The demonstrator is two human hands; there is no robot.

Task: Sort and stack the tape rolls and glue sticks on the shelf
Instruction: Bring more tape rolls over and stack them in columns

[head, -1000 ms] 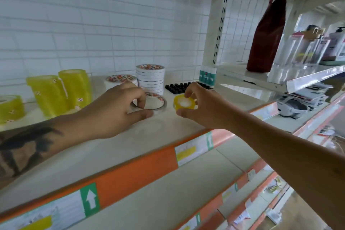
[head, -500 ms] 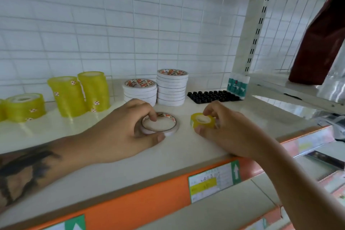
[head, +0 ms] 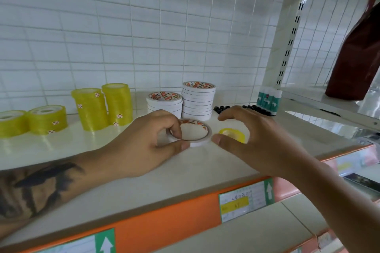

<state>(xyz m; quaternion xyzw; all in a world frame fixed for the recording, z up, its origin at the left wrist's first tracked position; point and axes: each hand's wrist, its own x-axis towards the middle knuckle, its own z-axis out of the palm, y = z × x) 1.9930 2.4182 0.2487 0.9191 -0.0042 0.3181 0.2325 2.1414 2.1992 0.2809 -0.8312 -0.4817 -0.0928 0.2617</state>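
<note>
**Currently: two loose rolls at the shelf front, unsorted**

The shelf [head: 123, 170] is already grouped by type, presumably so each loose roll can be matched to its stack. Yellow tape stacks [head: 102, 107] are kept left, white tape stacks [head: 198, 98] centre, glue sticks [head: 269, 98] upright at the back right. The flat white tape roll [head: 190, 132] is pinched by the left hand [head: 144, 144], thumb and fingers curled on its rim, likely for lifting onto a white stack. The small yellow roll [head: 233, 134] lies just beside it; the right hand [head: 257, 137] is arched over it, fingers spread, contact not visible.
</note>
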